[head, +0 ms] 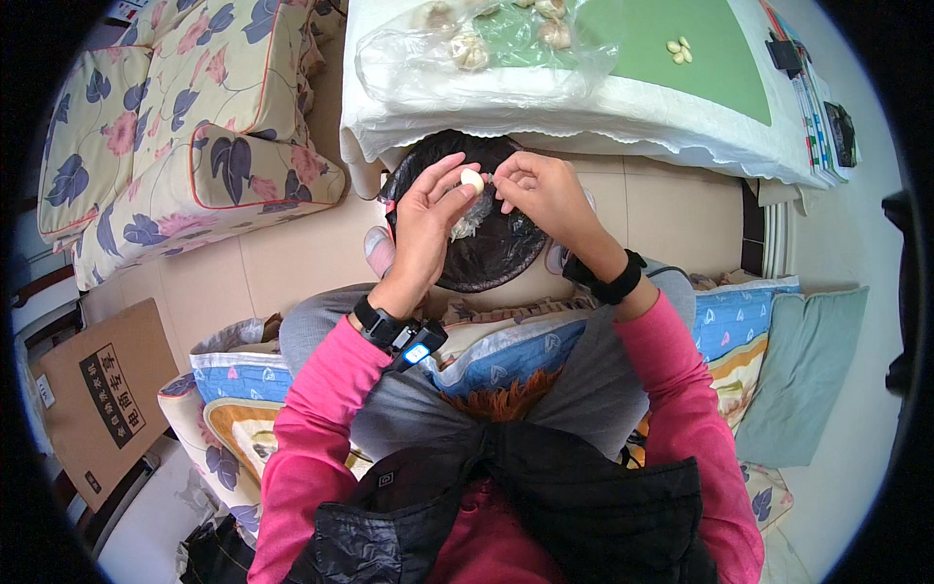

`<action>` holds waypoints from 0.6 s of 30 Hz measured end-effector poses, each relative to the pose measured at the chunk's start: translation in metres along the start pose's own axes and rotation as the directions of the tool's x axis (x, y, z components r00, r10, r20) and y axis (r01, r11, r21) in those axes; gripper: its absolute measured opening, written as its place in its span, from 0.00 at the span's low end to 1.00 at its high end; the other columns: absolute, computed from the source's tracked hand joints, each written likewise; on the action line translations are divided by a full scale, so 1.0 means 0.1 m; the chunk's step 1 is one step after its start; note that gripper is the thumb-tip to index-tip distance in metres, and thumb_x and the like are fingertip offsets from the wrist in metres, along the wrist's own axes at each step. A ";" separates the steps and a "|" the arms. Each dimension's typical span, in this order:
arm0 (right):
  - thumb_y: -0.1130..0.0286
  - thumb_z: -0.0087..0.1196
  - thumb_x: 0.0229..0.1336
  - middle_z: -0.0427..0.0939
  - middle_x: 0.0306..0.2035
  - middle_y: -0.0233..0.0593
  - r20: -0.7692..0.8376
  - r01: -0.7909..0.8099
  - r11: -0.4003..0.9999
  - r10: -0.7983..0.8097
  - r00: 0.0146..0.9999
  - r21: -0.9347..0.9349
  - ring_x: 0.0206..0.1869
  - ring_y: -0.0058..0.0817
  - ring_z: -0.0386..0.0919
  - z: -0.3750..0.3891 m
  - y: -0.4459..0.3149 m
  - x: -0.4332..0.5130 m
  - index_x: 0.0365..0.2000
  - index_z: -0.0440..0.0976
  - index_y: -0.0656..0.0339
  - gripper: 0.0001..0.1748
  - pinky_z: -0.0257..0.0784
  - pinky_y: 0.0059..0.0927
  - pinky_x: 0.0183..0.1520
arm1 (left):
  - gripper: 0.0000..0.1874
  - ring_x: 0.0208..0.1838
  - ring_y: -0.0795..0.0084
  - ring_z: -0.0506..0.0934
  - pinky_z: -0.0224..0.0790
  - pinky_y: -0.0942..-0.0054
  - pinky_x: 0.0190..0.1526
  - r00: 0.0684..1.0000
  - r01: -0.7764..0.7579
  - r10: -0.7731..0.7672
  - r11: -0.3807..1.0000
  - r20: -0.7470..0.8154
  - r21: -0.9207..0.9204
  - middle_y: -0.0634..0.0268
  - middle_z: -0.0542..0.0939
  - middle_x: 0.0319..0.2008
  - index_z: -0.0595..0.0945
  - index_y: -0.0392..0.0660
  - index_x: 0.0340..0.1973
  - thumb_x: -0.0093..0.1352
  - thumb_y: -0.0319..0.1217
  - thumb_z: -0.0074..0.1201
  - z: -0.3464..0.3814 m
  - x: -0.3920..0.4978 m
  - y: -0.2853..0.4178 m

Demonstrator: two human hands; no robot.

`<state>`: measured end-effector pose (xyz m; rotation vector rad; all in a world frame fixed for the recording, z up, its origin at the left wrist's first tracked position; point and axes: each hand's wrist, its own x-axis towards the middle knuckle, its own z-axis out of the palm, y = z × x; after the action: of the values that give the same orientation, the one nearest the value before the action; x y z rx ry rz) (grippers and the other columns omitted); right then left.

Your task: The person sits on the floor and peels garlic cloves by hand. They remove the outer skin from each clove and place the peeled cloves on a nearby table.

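Observation:
My left hand (pixel 438 201) holds a peeled, pale garlic clove (pixel 472 180) between thumb and fingers. Just to its right, my right hand (pixel 536 186) pinches a small bit of what looks like garlic skin (pixel 489 177). Both hands are above a round bin lined with a black plastic bag (pixel 492 266), in which white garlic skins (pixel 471 223) lie. On the table, several garlic bulbs (pixel 469 52) are in and around a clear plastic bag (pixel 394 62). Several peeled cloves (pixel 678 51) rest together on the green mat (pixel 715 80).
The table's white cloth (pixel 657 91) hangs over its edge beyond the bin. A floral sofa (pixel 248 168) stands at the left, and a cardboard box (pixel 109 401) leans at the lower left. Books or folders (pixel 813 124) stand at the table's right end.

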<state>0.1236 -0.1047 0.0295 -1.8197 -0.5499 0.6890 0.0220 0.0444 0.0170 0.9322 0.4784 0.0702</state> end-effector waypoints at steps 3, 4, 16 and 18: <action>0.73 0.55 0.57 0.80 0.24 0.39 -0.033 0.000 0.999 -0.001 0.999 -0.036 0.26 0.24 0.81 0.00 0.02 -0.01 0.32 0.77 0.69 0.07 0.74 0.23 0.29 | 0.22 0.59 0.60 0.75 0.70 0.69 0.60 0.998 0.061 -0.057 0.987 0.035 -0.145 0.47 0.75 0.57 0.66 0.34 0.63 0.73 0.24 0.45 0.00 0.00 0.03; 0.73 0.55 0.56 0.81 0.23 0.42 -0.063 0.013 0.999 -0.016 0.998 -0.052 0.25 0.28 0.82 0.01 0.03 -0.01 0.30 0.77 0.68 0.07 0.74 0.26 0.28 | 0.22 0.59 0.60 0.76 0.70 0.69 0.59 0.996 0.081 -0.077 0.985 0.034 -0.153 0.46 0.74 0.57 0.66 0.34 0.63 0.74 0.25 0.43 0.00 0.00 0.03; 0.71 0.58 0.56 0.79 0.23 0.45 0.015 0.170 0.914 -0.177 0.984 -0.368 0.26 0.26 0.80 0.04 0.10 -0.02 0.34 0.79 0.65 0.08 0.73 0.30 0.31 | 0.24 0.42 0.71 0.76 0.70 0.77 0.42 0.981 0.187 -0.149 0.905 0.127 -0.383 0.47 0.77 0.52 0.64 0.34 0.65 0.75 0.29 0.37 -0.16 0.06 -0.02; 0.72 0.58 0.57 0.80 0.27 0.43 0.012 0.144 0.960 -0.146 0.989 -0.241 0.27 0.25 0.80 0.05 0.06 -0.04 0.36 0.79 0.65 0.08 0.74 0.28 0.32 | 0.23 0.41 0.73 0.76 0.71 0.77 0.44 0.982 0.174 -0.134 0.918 0.134 -0.356 0.50 0.78 0.51 0.65 0.34 0.65 0.76 0.30 0.36 -0.17 0.06 -0.03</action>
<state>0.1176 -0.1054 0.0231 -1.9821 -0.7829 0.5345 0.0202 0.0565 0.0038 0.5248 0.4192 -0.0338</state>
